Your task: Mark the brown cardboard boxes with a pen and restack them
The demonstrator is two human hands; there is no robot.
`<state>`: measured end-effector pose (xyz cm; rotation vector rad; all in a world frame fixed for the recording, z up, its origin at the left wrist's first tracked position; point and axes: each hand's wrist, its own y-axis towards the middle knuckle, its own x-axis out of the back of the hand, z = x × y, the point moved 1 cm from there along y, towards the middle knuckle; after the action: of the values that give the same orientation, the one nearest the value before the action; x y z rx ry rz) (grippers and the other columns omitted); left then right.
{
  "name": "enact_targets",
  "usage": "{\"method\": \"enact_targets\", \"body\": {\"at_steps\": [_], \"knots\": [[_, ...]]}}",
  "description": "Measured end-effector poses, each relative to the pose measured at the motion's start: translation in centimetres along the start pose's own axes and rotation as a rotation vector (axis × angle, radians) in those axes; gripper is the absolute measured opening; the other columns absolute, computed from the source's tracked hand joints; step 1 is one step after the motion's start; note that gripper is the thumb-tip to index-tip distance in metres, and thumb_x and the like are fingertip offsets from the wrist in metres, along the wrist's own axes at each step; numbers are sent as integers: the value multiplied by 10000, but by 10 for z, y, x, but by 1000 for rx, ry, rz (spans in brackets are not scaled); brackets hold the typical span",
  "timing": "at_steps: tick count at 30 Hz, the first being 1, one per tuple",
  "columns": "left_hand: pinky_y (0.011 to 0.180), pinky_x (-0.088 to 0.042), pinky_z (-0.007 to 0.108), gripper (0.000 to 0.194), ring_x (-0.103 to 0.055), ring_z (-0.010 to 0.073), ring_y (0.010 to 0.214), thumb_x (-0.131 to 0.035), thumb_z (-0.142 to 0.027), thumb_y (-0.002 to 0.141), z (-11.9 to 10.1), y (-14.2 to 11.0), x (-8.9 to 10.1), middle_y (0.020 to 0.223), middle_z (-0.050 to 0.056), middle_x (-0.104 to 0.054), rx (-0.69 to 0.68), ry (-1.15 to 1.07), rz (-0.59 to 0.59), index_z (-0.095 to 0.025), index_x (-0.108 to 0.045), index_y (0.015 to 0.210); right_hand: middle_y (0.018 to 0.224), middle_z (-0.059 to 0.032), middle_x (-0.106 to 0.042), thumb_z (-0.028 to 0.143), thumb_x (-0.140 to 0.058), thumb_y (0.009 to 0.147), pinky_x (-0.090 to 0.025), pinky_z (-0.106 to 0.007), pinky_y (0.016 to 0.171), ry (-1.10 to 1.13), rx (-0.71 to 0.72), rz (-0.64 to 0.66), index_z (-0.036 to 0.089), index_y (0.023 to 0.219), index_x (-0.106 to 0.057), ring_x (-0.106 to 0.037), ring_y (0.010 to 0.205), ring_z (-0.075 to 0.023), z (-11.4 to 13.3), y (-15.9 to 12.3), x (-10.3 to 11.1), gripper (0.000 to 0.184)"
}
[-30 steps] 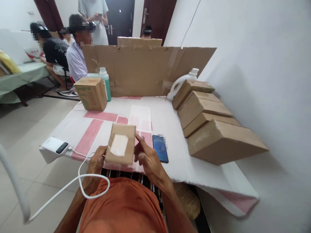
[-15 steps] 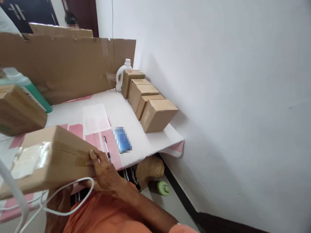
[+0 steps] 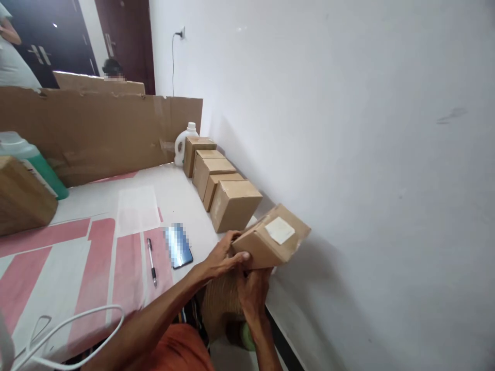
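A brown cardboard box (image 3: 259,248) with a white label on it is tilted in the air at the table's right corner, near the wall. My left hand (image 3: 226,257) grips its left end, the thumb lying on the near face. From below, my right hand (image 3: 254,288) supports the near side; its fingers are partly hidden under the box. Just beyond, the nearest cardboard box (image 3: 236,206) of a row stands on the table along the wall. Left of my hands lie a phone (image 3: 178,246) and a pen (image 3: 151,262).
A white jug (image 3: 186,144) stands at the row's far end. To the left are a bottle of green liquid (image 3: 48,175) and a larger cardboard box (image 3: 25,198). A cardboard screen (image 3: 96,136) closes the back. A white cable (image 3: 91,309) loops in front; other people are beyond.
The held box has moved from the left front of the table to its right corner, with both hands on it. The camera view has shifted too.
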<state>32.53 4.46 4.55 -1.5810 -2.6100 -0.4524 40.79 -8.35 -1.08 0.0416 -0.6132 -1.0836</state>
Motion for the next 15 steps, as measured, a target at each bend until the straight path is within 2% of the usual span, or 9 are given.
{"method": "enact_targets", "body": {"at_steps": [1,3,5,9,12,15], "knots": [[1113,-514,469,810,-632,337,1305,-574,-776,929,4,19,-3,1451,160,-654,6,15,18,-190,-528,1487,1396,-406,-542,974,-450,863,-428,-698,1137,-63,7,-60,44,1336,-576,-518,1368,-531,-6,13,-3,1050],[1101,-518,470,762,-634,339,1294,-555,-760,940,14,47,-3,1416,172,-664,43,66,9,-171,-584,1422,1325,-393,-573,1007,-393,850,-497,-654,1056,-116,1,-92,29,1340,-557,-578,1288,-519,-16,34,-12,1107],[1097,-515,506,726,-642,361,1254,-547,-758,941,25,61,2,1335,197,-682,113,133,-44,-145,-640,1318,1287,-370,-597,1029,-364,834,-519,-630,1024,-132,0,-82,31,1357,-543,-607,1243,-508,-22,48,-25,1141],[1133,-471,591,665,-633,401,1220,-557,-750,938,38,50,17,1224,205,-683,248,272,-192,-147,-660,1199,1287,-383,-585,1035,-351,828,-538,-630,970,-163,2,-51,-7,1403,-524,-619,1212,-522,-24,53,-46,1202],[1212,-382,652,760,-553,456,1369,-537,-756,945,36,34,22,1391,258,-607,321,318,-314,-118,-591,1356,1307,-399,-584,1079,-353,767,-536,-631,1003,-166,-8,-47,-44,1419,-512,-605,1260,-542,-24,49,-53,1308],[1271,-357,617,1030,-439,471,1528,-627,-791,867,33,34,18,1607,303,-464,374,273,-331,-77,-417,1580,1291,-418,-604,1106,-364,714,-535,-671,1010,-170,-31,-27,-60,1398,-538,-603,1274,-573,-28,48,-49,1363]]}}
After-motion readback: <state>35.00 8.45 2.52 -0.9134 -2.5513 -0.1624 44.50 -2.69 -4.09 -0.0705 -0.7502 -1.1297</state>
